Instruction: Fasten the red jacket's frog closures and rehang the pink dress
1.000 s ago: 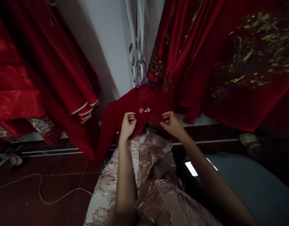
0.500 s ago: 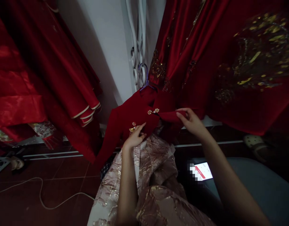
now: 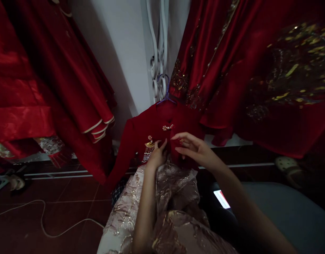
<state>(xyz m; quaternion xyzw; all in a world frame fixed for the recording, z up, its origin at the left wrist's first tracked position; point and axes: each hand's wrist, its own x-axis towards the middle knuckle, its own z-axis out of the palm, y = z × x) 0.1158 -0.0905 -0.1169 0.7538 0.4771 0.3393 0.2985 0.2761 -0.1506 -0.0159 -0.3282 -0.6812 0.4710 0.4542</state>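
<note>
A red jacket (image 3: 141, 121) hangs from a purple hanger (image 3: 166, 98). A beaded flower clasp (image 3: 167, 127) sits at its chest, and a gold tasselled ornament (image 3: 148, 150) hangs on the side nearer my left hand. My left hand (image 3: 157, 155) rests against the lower front of the jacket beside the ornament, its visible fingers stretched upward and apart. Just below the clasp, my right hand (image 3: 192, 146) is open, thumb and forefinger apart, fingertips close to the jacket front; whether they touch it I cannot tell. Pinkish shiny patterned fabric (image 3: 175, 183) lies below both hands.
Red garments hang at left (image 3: 72, 81) and right (image 3: 204, 70) on either side of a white scrolled metal stand (image 3: 158, 53). A lit phone (image 3: 221, 199) lies beside a grey seat (image 3: 284, 211). A pale cable (image 3: 64, 231) crosses the tiled floor; a clog (image 3: 286, 165) stands right.
My right hand has let go of the jacket's front flap and moved left to the middle. The flap now lies flatter over the front. My left hand has shifted slightly right.
</note>
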